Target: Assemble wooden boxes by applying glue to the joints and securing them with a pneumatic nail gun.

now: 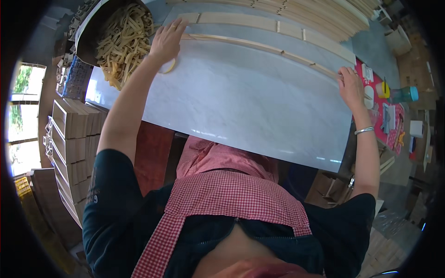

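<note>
A long, thin wooden strip [241, 43] with small dark notches spans the far part of the pale marbled tabletop [245, 92]. My right hand [351, 87], with a silver bangle on its wrist, has its fingers bent closed around the strip's right end. At the other end, my left hand [168, 41] lies with its fingers stretched out and slightly apart, its thumb side beside the strip. Just beyond is a wider flat wooden piece [245, 20] with dark cross lines, its left end close to my left fingertips. A yellowish ring [168, 66] lies by my left wrist.
A large bin [85, 44] of tangled pale flat bands [123, 39] stands at the left. Stacked wooden strips [320, 18] lie along the back. On the right are a red cloth [381, 123] with small tools and a teal-lidded jar [408, 94]. Stacked wooden frames [74, 139] rise at left.
</note>
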Demonstrator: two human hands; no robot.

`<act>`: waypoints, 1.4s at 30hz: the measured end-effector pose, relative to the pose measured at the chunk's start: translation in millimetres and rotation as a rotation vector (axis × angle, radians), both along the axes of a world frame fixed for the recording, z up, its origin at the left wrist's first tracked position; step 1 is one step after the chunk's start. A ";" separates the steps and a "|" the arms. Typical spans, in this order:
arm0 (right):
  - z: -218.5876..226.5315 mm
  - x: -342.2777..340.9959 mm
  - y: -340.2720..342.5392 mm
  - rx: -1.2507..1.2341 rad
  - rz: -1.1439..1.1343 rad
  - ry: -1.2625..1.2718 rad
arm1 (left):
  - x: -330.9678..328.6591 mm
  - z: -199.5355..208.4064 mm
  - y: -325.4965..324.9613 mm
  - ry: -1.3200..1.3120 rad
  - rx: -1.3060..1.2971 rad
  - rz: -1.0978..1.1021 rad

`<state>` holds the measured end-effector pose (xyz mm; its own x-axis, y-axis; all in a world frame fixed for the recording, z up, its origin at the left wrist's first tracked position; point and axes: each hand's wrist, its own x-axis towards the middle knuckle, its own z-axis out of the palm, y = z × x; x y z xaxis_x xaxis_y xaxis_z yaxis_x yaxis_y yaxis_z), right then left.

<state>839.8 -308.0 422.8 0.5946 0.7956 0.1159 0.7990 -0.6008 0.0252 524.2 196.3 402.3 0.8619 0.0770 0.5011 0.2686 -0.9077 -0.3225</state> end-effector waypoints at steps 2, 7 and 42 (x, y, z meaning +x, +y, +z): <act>8.0 -8.5 -14.6 0.067 0.023 -0.130 | 14.3 10.8 7.4 0.303 -0.228 0.156; 20.0 -29.0 -31.9 0.117 -0.091 -0.146 | 4.3 40.5 -21.8 0.509 -0.549 0.196; -47.3 -257.5 96.0 0.402 0.477 0.067 | -93.4 -32.6 -156.4 -0.017 -1.328 0.216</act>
